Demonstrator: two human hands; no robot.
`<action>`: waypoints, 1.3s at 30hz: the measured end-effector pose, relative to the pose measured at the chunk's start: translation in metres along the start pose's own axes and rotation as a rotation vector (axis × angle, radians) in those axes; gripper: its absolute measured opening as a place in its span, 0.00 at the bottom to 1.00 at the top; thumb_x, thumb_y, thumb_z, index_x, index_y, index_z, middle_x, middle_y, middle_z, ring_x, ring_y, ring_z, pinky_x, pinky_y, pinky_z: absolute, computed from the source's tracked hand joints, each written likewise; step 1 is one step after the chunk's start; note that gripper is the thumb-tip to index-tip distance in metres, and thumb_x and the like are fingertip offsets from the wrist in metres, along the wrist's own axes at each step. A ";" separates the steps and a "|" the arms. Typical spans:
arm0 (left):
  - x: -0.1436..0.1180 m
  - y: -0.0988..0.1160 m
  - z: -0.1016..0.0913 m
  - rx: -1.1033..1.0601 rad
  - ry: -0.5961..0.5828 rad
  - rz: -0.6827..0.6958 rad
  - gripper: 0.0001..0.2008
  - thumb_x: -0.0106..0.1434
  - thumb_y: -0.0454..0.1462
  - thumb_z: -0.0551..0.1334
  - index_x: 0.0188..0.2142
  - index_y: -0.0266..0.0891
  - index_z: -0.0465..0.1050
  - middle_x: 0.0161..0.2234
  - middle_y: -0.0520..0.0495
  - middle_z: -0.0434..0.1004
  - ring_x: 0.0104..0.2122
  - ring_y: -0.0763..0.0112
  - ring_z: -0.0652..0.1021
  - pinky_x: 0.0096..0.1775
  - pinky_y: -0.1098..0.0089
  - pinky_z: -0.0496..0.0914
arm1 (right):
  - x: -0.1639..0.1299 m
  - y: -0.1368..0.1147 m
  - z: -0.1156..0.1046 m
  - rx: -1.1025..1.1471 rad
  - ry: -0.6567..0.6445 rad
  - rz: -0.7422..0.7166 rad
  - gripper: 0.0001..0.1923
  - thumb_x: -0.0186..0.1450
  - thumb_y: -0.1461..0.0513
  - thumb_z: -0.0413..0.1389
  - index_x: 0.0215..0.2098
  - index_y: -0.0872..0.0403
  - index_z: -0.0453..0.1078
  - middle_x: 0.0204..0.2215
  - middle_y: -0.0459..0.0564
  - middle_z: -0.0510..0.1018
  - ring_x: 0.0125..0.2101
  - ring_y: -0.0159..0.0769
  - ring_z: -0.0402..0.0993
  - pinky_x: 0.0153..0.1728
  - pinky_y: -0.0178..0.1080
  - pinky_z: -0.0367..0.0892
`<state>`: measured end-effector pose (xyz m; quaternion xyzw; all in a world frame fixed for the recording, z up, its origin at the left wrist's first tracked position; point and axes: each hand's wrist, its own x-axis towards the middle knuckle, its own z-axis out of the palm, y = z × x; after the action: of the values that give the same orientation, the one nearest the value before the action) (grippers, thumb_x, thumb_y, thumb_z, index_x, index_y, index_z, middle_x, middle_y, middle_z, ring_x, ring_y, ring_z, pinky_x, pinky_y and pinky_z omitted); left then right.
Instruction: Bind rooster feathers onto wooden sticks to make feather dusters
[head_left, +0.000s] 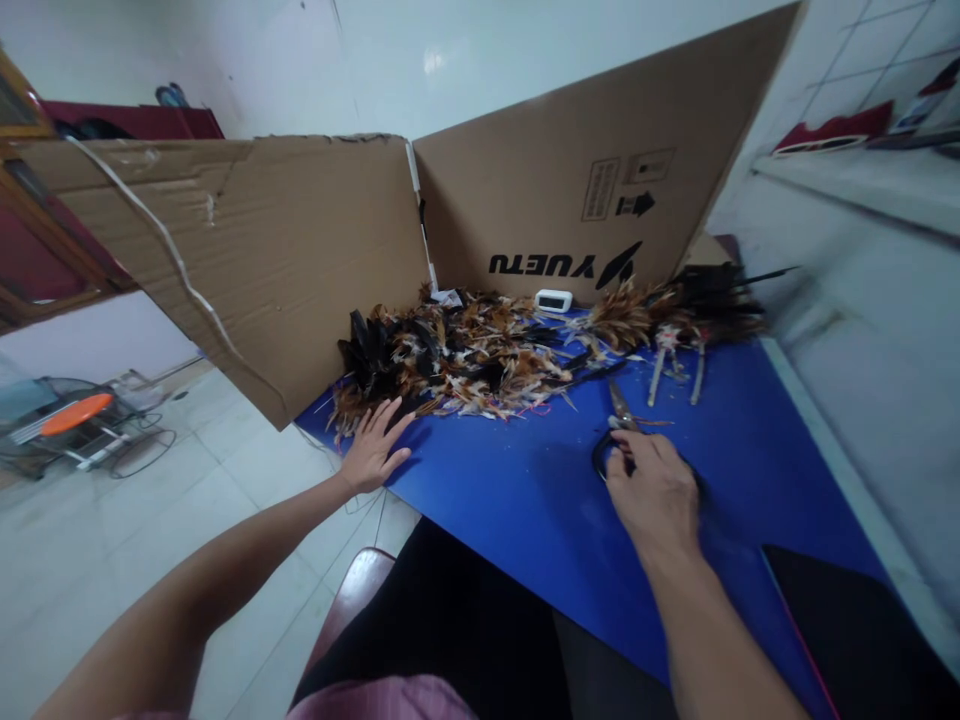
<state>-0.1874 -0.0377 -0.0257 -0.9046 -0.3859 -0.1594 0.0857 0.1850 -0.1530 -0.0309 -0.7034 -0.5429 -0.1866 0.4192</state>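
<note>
Black-handled scissors (616,430) lie flat (blades shut) near brown-black feathers (465,355).

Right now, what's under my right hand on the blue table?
Scissors: the blades and part of a black handle loop stick out past the right hand. The rest of the handles is covered, resting on the blue table.

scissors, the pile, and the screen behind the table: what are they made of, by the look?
Scissors: bare grey metal blades with dark handles, probably plastic, under the right hand. Pile: real feathers by the look, brown, black and white with fine barbs; the left hand touches its edge. Screen: matte brown corrugated cardboard, creased, printed box markings.
</note>
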 end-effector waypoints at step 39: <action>0.006 -0.001 0.005 -0.044 -0.060 0.011 0.27 0.66 0.47 0.47 0.63 0.45 0.48 0.64 0.45 0.45 0.62 0.55 0.52 0.60 0.52 0.50 | -0.003 -0.036 -0.036 -0.049 -0.233 -0.081 0.09 0.63 0.63 0.49 0.37 0.55 0.70 0.32 0.54 0.77 0.30 0.41 0.72 0.35 0.41 0.66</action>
<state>-0.1830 -0.0313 -0.0286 -0.9129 -0.3795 -0.1400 0.0551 0.1577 -0.1813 0.0015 -0.7076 -0.6114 -0.1334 0.3281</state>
